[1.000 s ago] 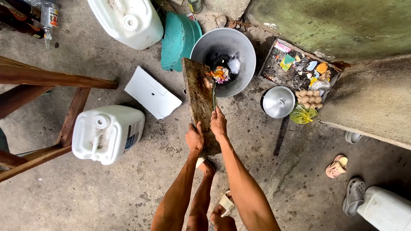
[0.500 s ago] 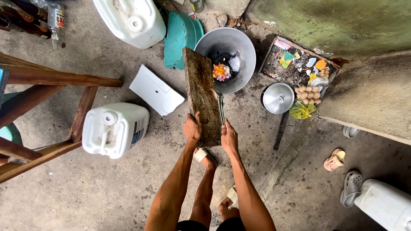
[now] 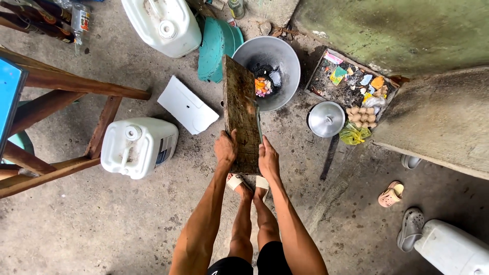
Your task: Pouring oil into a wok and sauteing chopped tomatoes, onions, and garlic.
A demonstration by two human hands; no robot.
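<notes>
- Hands first: left hand [image 3: 224, 148] is clamped on the near left edge of the wooden chopping board [image 3: 241, 114], thumb on top, fingers curled under.
- Right hand [image 3: 268, 159] grips the board's near right edge, and a knife [image 3: 259, 122] lies along that side; I judge I am pinning its handle against the wood, though the handle itself is hidden under my palm.
- Board is tilted, its far end raised over the rim of the metal wok [image 3: 279, 61], which sits on the concrete floor [image 3: 127, 219].
- Chopped vegetables [image 3: 262, 86], orange, pink and pale bits, lie in a small heap in the dark bottom of the wok, just past the board's far end.
- Board's face looks bare as far as I can see, so I judge the emptying into the wok done or nearly so; the board and knife are not yet put down.
- Round metal lid [image 3: 326, 119] lies on the floor to the right of the wok, off it.
- White jerrycan [image 3: 137, 147] stands to my left beside a wooden bench frame [image 3: 76, 86]; a second one [image 3: 163, 25] is up by a teal plastic stool [image 3: 216, 43].
- My sandalled feet [image 3: 248, 184] stand just under the board's near end.
</notes>
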